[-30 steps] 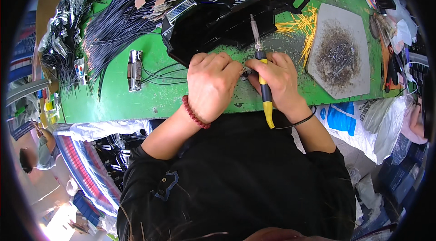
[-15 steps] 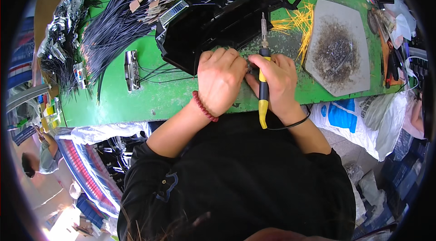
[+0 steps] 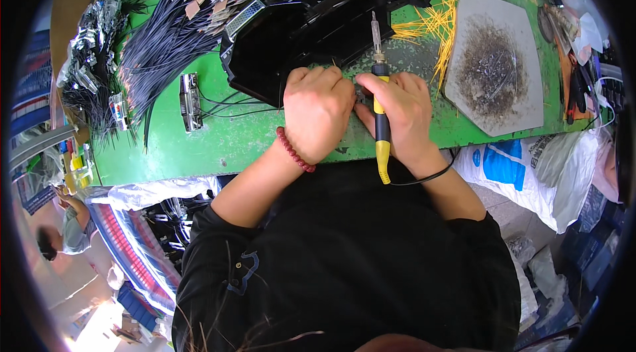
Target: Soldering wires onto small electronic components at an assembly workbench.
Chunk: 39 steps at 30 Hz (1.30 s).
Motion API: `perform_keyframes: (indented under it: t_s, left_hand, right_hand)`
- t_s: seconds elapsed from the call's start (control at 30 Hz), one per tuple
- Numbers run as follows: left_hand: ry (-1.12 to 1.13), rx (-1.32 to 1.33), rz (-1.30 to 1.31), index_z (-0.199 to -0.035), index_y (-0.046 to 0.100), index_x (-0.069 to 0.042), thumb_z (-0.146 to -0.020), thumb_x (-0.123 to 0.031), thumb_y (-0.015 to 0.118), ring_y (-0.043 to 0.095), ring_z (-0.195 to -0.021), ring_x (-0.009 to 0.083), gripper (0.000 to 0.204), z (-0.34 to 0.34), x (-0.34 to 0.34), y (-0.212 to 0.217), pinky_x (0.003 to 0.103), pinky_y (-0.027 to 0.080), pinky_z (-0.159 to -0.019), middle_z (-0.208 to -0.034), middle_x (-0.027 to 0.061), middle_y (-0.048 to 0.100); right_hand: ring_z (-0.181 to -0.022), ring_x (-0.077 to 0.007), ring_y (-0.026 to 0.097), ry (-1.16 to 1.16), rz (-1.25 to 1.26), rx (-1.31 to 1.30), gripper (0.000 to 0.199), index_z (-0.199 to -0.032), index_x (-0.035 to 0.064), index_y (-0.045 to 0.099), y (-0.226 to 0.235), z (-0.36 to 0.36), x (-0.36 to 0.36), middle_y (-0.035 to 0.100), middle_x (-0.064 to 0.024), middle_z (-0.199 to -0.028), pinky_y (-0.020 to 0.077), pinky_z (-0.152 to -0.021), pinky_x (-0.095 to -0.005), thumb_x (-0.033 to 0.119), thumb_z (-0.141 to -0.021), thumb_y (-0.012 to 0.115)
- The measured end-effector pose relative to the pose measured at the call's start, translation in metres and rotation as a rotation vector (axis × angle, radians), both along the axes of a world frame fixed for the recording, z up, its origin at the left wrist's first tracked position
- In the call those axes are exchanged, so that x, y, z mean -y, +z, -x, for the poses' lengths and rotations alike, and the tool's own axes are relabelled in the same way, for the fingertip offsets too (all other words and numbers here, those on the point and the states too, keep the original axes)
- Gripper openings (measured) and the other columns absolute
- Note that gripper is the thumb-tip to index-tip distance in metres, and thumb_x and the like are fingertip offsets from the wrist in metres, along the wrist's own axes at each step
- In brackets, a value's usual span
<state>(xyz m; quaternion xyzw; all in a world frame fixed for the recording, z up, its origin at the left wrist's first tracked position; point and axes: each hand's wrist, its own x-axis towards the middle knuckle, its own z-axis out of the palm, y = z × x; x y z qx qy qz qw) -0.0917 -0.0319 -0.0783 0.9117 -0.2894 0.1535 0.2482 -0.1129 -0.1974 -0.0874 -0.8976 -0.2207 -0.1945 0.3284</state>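
right hand (image 3: 405, 110) fisted round soldering iron (image 3: 379, 120) (upright)

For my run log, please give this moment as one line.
right hand: grips yellow-handled soldering iron | left hand: pressed on green workbench, beside it

a white and blue printed sack (image 3: 510, 166) lies below the green table's (image 3: 218, 146) right edge.

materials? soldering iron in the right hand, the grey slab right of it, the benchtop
Soldering iron: yellow and black grip, likely plastic or rubber; bare metal shaft, dull shine. Grey slab: matte, looks like stone or fibre board, scorched dark in the middle. Benchtop: green mat, probably rubber, scuffed.
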Motion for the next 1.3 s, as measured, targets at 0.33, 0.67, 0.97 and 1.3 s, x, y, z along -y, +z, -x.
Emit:
perform_keyframes:
  t_s: [0.33,0.67,0.97,1.3]
  left_hand:
    - [-0.015,-0.084,-0.028,-0.067,0.060,-0.006,-0.066,-0.007,0.071,0.059,-0.074,0.0266,0.011,-0.003,0.008,0.010,0.038,0.044,-0.070,-0.074,0.0075,0.058]
    - [-0.012,-0.100,-0.058,-0.069,0.060,-0.006,-0.067,-0.004,0.070,0.057,-0.072,0.0259,0.011,-0.001,0.008,0.012,0.037,0.043,-0.069,-0.073,0.0069,0.057]
    - [-0.007,-0.099,-0.048,-0.069,0.060,-0.006,-0.068,-0.005,0.070,0.057,-0.072,0.0261,0.010,0.000,0.012,0.013,0.037,0.043,-0.068,-0.073,0.0069,0.057]
    - [0.000,-0.100,-0.035,-0.066,0.059,-0.006,-0.067,-0.005,0.070,0.057,-0.070,0.0264,0.011,-0.001,0.006,0.010,0.037,0.043,-0.067,-0.071,0.0073,0.056]
  right_hand:
    - [-0.065,-0.0091,0.060,-0.172,-0.612,-0.433,0.074,-0.128,-0.0020,0.052,0.019,0.056,0.097,0.068,-0.0079,-0.079,0.0427,-0.057,-0.0205,0.061,-0.089,0.050]
    - [-0.058,-0.0074,0.050,-0.597,-1.118,-0.004,0.010,-0.090,-0.0023,0.057,-0.007,0.075,0.182,0.056,-0.0046,-0.072,0.0363,-0.053,-0.0176,-0.002,-0.082,0.051]
    - [-0.052,-0.0076,0.049,-0.579,-0.984,-0.003,0.009,-0.085,-0.0029,0.057,-0.011,0.085,0.192,0.059,-0.0064,-0.069,0.0387,-0.050,-0.0189,-0.002,-0.078,0.051]
    - [-0.051,-0.0086,0.051,-0.613,-0.955,-0.049,0.010,-0.084,-0.0029,0.057,-0.012,0.087,0.188,0.059,-0.0069,-0.068,0.0413,-0.050,-0.0197,-0.001,-0.077,0.052]
